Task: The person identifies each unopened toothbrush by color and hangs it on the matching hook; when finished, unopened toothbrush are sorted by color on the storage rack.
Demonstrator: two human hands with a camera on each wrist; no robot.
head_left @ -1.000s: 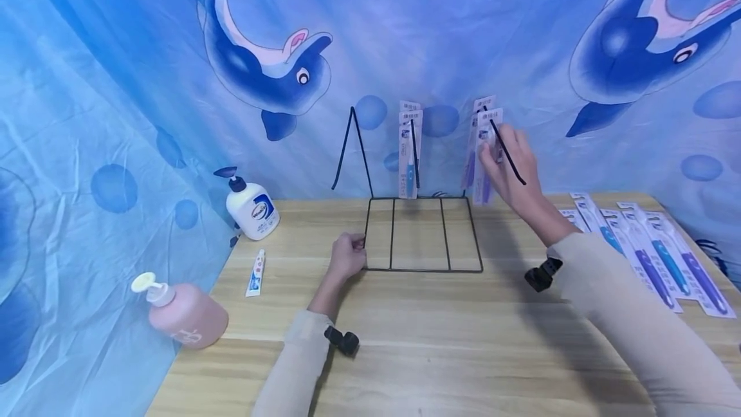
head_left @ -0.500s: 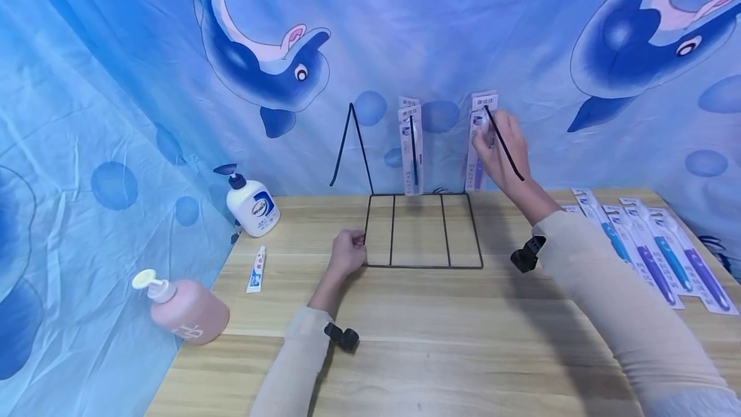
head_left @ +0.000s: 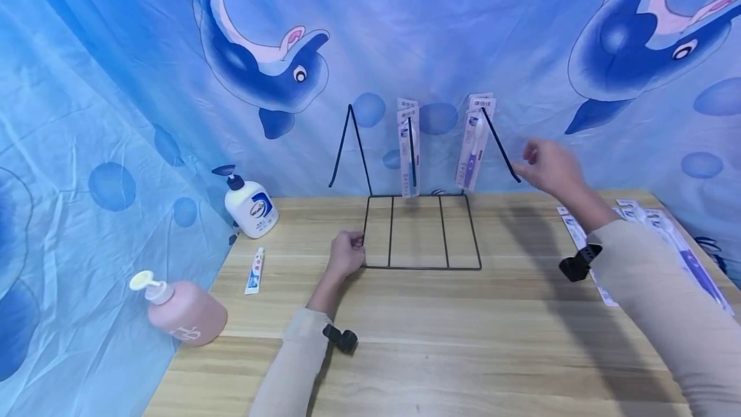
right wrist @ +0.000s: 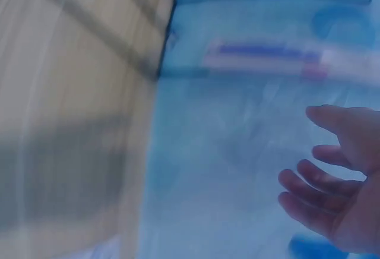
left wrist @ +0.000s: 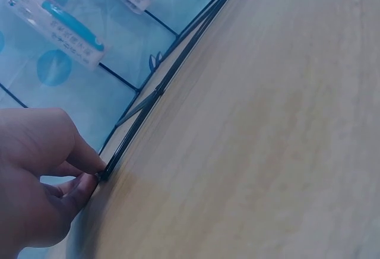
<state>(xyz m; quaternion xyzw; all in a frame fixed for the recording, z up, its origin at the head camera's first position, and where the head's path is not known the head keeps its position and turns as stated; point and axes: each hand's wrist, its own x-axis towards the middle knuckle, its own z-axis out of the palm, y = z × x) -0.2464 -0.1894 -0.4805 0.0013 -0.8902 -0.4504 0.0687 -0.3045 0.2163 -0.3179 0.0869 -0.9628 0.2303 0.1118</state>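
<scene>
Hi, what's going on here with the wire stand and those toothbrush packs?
A person is hanging packaged toothbrushes on a black wire rack standing on a wooden table. The left hand pinches the rack's front left corner. The right hand is open in the air beside the right hook, holding nothing. A purple toothbrush pack hangs on that hook, a blue toothbrush pack on the middle one. More packs lie on the table to the right.

I wear long beige sleeves (head_left: 666, 301) on both arms. A small black camera clip (head_left: 341, 338) sits at each wrist, 2 in all, below my bare hands.
</scene>
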